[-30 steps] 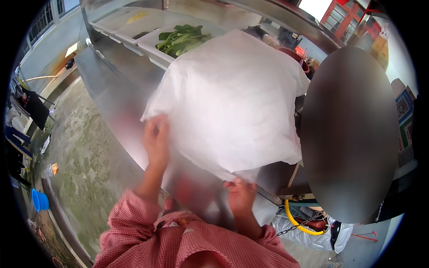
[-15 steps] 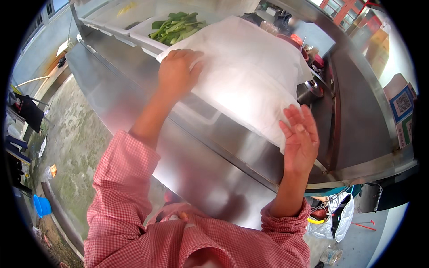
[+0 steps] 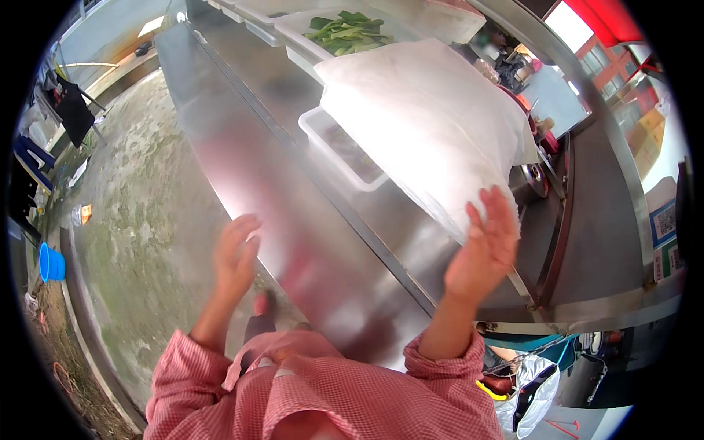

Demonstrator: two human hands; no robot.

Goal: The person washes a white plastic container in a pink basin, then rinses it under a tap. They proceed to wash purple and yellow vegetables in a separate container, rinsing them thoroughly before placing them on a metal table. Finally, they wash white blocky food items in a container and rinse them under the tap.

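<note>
A white cloth [image 3: 433,117] lies spread over the things on the steel counter, its near right corner hanging low. At that corner my right hand [image 3: 484,246] is raised with the fingers apart, touching or just in front of the cloth; I cannot tell which. My left hand [image 3: 236,257] is off the cloth, above the near edge of the counter, with loosely curved fingers and nothing in it. From under the cloth's left edge a white plastic tub [image 3: 312,132] sticks out. Beyond the cloth, leafy greens [image 3: 348,33] lie in a white tray [image 3: 297,44].
The steel counter [image 3: 293,191] runs diagonally, with a raised seam along it. Right of the cloth stand a metal pot [image 3: 529,183] and a steel frame post [image 3: 612,132]. Concrete floor [image 3: 147,191] stretches to the left, with a blue basin [image 3: 51,262] on it.
My left hand has let go of the cloth's left corner and come back toward my body. My right hand stays by the near right corner. The view has shifted, showing more of the tub.
</note>
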